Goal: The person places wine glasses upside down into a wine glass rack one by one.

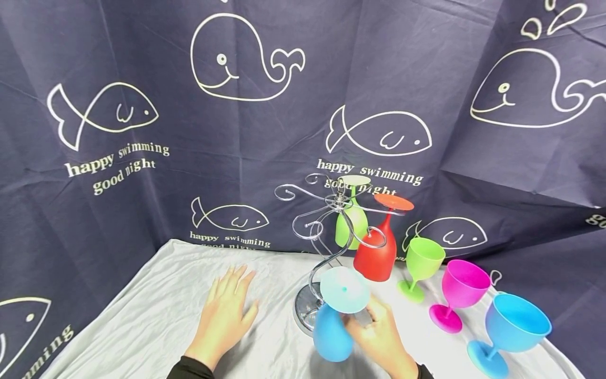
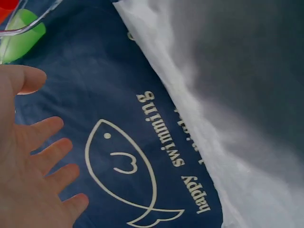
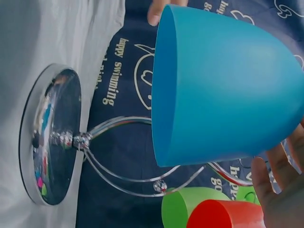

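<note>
My right hand [image 1: 381, 339] grips a blue goblet [image 1: 333, 339] upside down, its pale blue foot uppermost, in front of a silver wire goblet rack [image 1: 305, 310]. In the right wrist view the cup of this blue goblet [image 3: 228, 90] covers part of the rack's curved stem, with fingers [image 3: 280, 166] against the cup's underside. A red goblet [image 1: 376, 258] and a green goblet [image 1: 351, 226] hang upside down from the rack's far right arms. Left of the rack, my left hand [image 1: 227, 313] holds nothing, fingers spread over the white cloth; the left wrist view shows its palm [image 2: 28, 175].
To the right, an upright green goblet [image 1: 425, 258], a magenta goblet [image 1: 466, 284] and another blue goblet [image 1: 516, 321] stand in a row on the white cloth [image 1: 156, 305]. A dark blue curtain [image 1: 246, 137] with whale and fish drawings hangs behind.
</note>
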